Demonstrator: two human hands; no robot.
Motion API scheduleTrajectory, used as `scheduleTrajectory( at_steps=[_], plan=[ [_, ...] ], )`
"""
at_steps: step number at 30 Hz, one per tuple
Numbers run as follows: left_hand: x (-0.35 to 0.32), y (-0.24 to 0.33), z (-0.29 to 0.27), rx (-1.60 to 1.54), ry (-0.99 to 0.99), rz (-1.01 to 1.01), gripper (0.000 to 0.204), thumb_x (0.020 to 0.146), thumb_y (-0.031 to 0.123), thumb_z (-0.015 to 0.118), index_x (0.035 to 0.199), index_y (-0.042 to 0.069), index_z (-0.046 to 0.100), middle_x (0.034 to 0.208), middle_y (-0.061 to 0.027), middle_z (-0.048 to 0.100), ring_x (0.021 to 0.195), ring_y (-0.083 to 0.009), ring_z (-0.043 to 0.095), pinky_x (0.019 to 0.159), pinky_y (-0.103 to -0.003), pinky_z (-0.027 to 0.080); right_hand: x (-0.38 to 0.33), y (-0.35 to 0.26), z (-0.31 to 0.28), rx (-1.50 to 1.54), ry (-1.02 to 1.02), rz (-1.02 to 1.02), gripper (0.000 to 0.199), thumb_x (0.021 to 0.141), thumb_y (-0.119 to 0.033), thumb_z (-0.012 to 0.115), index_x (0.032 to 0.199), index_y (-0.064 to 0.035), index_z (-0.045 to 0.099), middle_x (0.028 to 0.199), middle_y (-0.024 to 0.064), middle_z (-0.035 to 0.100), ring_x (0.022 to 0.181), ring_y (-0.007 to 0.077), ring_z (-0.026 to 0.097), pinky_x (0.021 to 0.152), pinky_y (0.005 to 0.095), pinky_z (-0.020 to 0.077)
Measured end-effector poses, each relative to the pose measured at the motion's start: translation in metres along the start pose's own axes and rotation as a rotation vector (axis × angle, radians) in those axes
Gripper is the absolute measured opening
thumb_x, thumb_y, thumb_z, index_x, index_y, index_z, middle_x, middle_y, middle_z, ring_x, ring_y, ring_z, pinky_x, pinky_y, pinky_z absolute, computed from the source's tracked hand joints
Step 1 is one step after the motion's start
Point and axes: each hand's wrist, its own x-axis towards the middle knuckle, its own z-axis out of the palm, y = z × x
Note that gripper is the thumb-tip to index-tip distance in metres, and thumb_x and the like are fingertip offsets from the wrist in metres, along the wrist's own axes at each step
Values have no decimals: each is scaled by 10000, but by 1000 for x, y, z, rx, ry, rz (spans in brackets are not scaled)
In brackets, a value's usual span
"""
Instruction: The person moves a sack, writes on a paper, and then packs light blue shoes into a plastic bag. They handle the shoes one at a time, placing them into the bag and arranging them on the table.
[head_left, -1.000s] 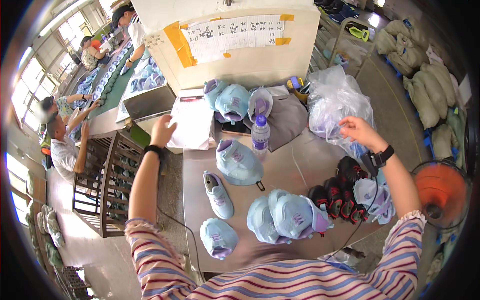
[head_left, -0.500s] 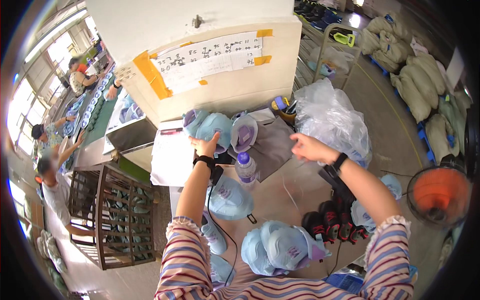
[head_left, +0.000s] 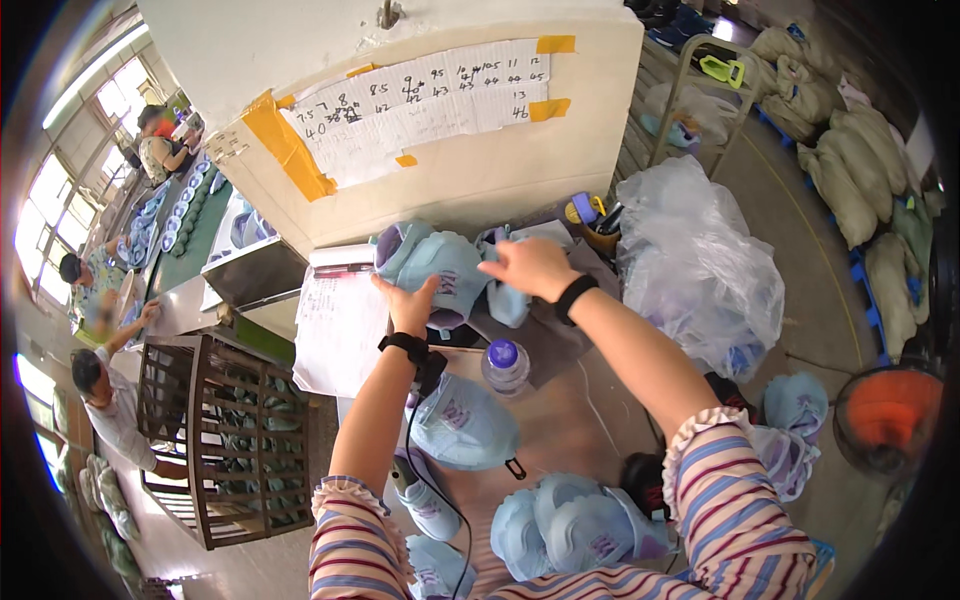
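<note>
My left hand (head_left: 405, 305) grips a light blue shoe upper (head_left: 440, 260) at its lower left, thumb against the front and fingers at the side. My right hand (head_left: 535, 268) is closed just to the right, its fingers folded; whether something small is in them I cannot make out. Behind and below its fingers, another light blue shoe upper (head_left: 508, 303) shows in part, on a grey cloth (head_left: 558, 350). A clear bottle with a purple cap (head_left: 504, 362) stands nearer me, beside a light blue shoe upper (head_left: 465, 425) lying on the table.
Written sheets (head_left: 340, 330) with a pen lie left of my left hand. Several light blue uppers (head_left: 580, 525) sit at the near edge. A clear plastic bag (head_left: 695, 265) stands right. Left are a slatted rack (head_left: 225, 440) and other workers; an orange fan (head_left: 888, 415) is far right.
My right hand has moved left from the cloth's right edge to the uppers. The upper at my left hand now shows more of its side. My view has shifted slightly.
</note>
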Motion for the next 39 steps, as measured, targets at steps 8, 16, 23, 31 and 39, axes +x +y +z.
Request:
scheduleTrajectory(
  at_steps=[8,16,23,31,39],
  plan=[
    [-9,29,-13,-250,-37,-28,765,758,14,683,1374,22,228,1227,-187,490,1057,-248,529,904,-344,428,-45,88,-6,1268,251,600,432,683,102,534,1089,-21,454,827,60,553,761,156,551,635,278,456],
    [-46,99,-75,-518,-20,259,670,826,67,663,1356,17,256,1173,-131,526,1015,-197,533,884,-317,432,-61,92,-41,1462,393,411,436,707,68,422,1130,37,522,1033,84,565,978,189,538,873,287,423],
    [-150,145,-154,-707,-88,93,514,880,33,572,1331,18,326,1166,-112,534,1005,-190,549,869,-333,454,-113,75,-102,1583,327,252,454,759,-1,418,1197,63,514,1126,115,589,1027,201,552,917,312,423],
    [-279,123,-184,-725,-40,14,593,875,22,571,1369,36,244,1278,-126,445,1116,-198,478,945,-336,401,-249,-8,-148,1804,-158,404,480,796,16,426,1276,20,439,1211,137,553,1075,227,559,936,339,441],
    [-346,84,-179,-799,-56,-274,645,864,29,591,1385,47,211,1267,-136,449,1095,-212,494,926,-360,424,-401,10,-71,1190,-483,639,334,856,27,490,1186,18,535,1006,53,607,919,131,571,817,280,464]
  ],
)
